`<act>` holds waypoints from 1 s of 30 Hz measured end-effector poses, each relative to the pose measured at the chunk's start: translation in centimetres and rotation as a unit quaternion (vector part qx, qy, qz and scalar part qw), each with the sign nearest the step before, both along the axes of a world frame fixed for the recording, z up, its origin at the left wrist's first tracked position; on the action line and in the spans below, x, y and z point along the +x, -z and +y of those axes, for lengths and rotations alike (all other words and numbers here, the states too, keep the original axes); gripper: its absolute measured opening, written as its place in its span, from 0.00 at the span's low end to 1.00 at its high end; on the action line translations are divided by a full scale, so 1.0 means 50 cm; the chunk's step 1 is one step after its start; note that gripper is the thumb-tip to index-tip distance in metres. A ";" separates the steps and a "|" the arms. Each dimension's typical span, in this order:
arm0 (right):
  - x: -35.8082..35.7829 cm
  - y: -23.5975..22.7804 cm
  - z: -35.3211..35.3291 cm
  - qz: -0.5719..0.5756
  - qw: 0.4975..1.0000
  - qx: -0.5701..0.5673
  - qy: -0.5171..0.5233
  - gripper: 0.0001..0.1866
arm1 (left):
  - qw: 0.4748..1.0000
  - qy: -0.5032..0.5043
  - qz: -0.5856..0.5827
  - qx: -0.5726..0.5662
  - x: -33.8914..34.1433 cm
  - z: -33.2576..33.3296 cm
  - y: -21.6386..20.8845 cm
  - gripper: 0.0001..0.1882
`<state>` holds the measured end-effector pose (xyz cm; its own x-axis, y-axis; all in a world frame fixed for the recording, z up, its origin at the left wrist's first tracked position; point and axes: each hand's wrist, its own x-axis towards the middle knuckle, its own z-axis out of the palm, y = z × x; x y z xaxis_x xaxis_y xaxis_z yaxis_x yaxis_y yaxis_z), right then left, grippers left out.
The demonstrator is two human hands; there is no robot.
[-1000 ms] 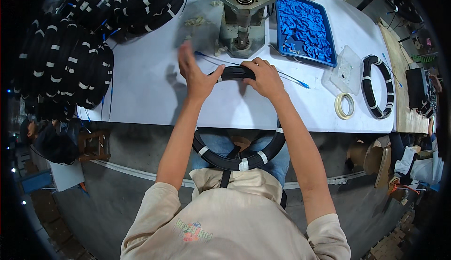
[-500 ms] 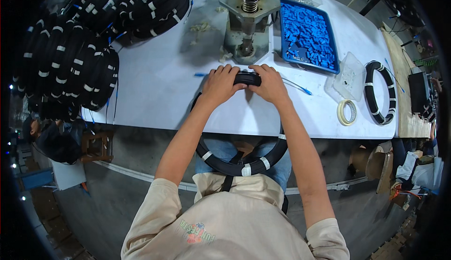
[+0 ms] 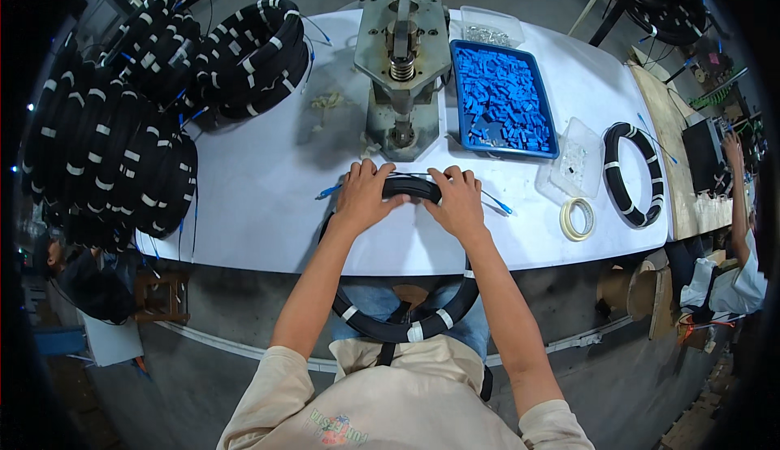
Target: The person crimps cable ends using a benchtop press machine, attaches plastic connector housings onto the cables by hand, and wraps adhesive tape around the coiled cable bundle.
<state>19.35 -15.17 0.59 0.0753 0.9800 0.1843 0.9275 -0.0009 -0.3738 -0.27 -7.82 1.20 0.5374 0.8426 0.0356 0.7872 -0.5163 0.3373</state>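
Observation:
A coil of black cable point(image 3: 406, 330) bound with white tape bands rests partly on the table's near edge and hangs over my lap. My left hand point(image 3: 363, 195) grips its far side, thumb pointing inward. Opposite it, my right hand point(image 3: 460, 204) is closed round the same stretch, a short gap apart. Between them a thin strand of cable runs slightly apart from the bundle. A cable end with a blue connector point(image 3: 327, 192) sticks out past my left hand, and another blue connector point(image 3: 503, 207) lies to the right of my right hand.
A metal press point(image 3: 402, 68) stands just beyond my hands. Right of it are a blue tray point(image 3: 555, 145) of small blue parts, clear plastic boxes point(image 3: 578, 161), a tape roll point(image 3: 577, 219) and another cable coil point(image 3: 615, 182). Coils point(image 3: 106, 141) pile up at left. A person's arm point(image 3: 738, 182) shows far right.
The view has shifted, so the table and everything on it sit lower in the picture. Both hands keep their hold on the coil. Another person's arm has come into sight at far right.

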 end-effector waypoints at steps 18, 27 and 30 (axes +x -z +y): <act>0.010 0.001 0.040 0.056 0.995 -0.012 -0.083 0.28 | 0.990 0.048 -0.113 -0.076 -0.034 0.022 0.000 0.38; 0.001 0.013 0.050 0.002 0.994 0.009 -0.113 0.21 | 0.994 0.030 -0.093 -0.048 -0.036 0.006 0.012 0.28; 0.006 0.015 0.046 0.001 0.993 0.001 -0.118 0.20 | 0.995 0.018 -0.097 -0.022 -0.024 -0.010 0.011 0.26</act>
<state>19.66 -12.87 -0.18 -0.1566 0.9700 0.1858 0.9007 0.2175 -0.3762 -1.46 -8.33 0.66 0.5536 0.8261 0.1049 0.6862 -0.5239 0.5046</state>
